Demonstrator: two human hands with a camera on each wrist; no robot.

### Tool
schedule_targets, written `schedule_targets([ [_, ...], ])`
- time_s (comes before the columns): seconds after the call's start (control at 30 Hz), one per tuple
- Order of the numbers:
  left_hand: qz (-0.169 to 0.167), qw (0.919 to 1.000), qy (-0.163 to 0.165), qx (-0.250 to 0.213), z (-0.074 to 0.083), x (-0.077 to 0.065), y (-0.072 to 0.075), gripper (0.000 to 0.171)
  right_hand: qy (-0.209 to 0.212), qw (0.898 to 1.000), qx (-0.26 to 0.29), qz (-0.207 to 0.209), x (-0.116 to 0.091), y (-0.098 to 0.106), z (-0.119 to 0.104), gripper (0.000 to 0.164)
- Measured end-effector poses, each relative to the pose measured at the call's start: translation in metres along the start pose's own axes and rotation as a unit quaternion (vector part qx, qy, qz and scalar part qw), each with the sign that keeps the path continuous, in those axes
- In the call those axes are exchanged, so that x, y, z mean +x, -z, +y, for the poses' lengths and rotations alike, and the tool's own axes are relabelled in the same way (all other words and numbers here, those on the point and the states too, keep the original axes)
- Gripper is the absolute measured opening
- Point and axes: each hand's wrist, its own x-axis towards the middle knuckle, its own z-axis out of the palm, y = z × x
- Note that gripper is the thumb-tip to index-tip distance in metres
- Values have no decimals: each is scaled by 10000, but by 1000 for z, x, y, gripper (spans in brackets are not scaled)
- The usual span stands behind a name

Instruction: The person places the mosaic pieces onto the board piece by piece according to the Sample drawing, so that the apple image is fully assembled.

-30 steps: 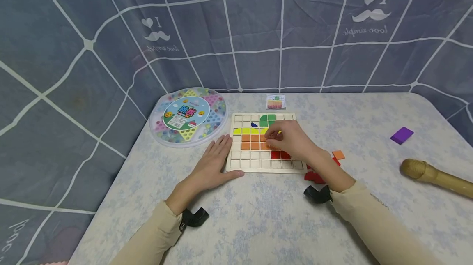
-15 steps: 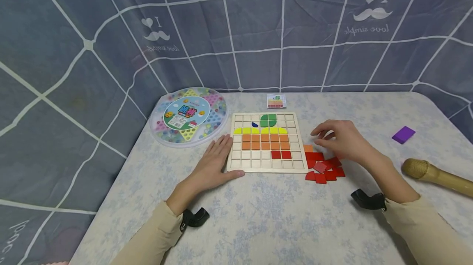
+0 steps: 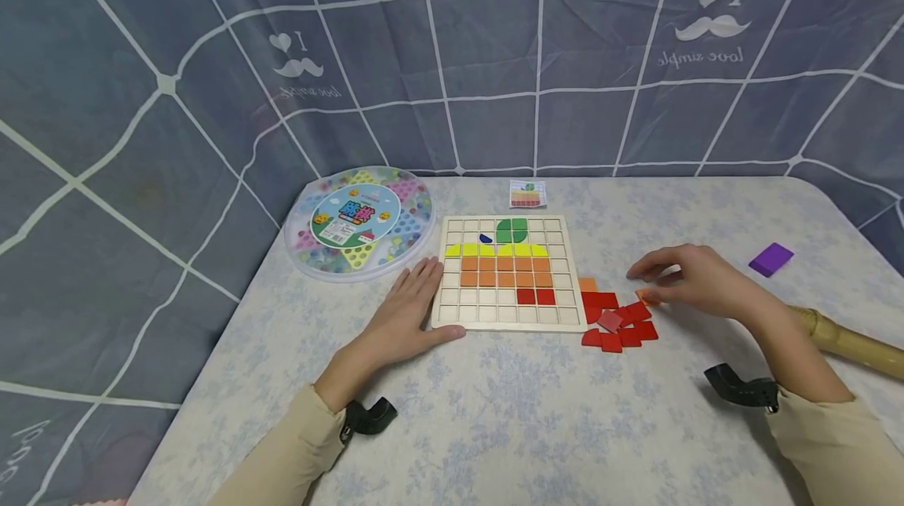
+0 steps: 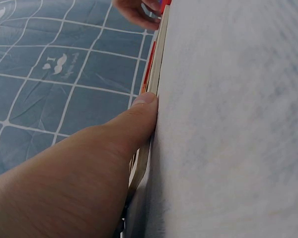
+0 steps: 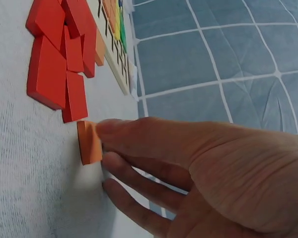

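Observation:
A pale wooden grid board (image 3: 459, 313) lies on the table with green, yellow, orange and red tiles and a small dark blue piece set in its squares. My left hand (image 3: 406, 314) lies flat at its left side, fingers straight along the edge and thumb at the near corner; the left wrist view shows the thumb (image 4: 134, 121) against the board's edge. Right of the board, my right hand (image 3: 706, 282) pinches a small orange tile (image 5: 89, 143) at the tabletop, thumb on it; the index fingertip is mostly hidden. Beside it lie several loose red tiles (image 3: 610, 322).
A round clear game case (image 3: 360, 223) lies at the back left. A small picture card (image 3: 528, 194) is behind the board. To the right are a purple block (image 3: 771, 259) and a bamboo-like stick (image 3: 847, 340), partly behind the right arm. A gridded curtain (image 3: 487, 59) hangs along the back.
My right hand has left the board, moved right past the red tiles and come down on the loose orange tile. More orange and yellow tiles show on the board. The left hand stays put.

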Motion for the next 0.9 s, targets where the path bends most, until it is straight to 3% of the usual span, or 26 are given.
schedule_targets([
  [0.47, -15, 10000, -16, 44, 0, 0, 1, 112, 113, 9993, 53, -341, -1, 0, 6, 35],
  [0.9, -12, 10000, -33, 57, 0, 0, 1, 111, -96, 9995, -205, -207, 2, -4, 7, 30],
])
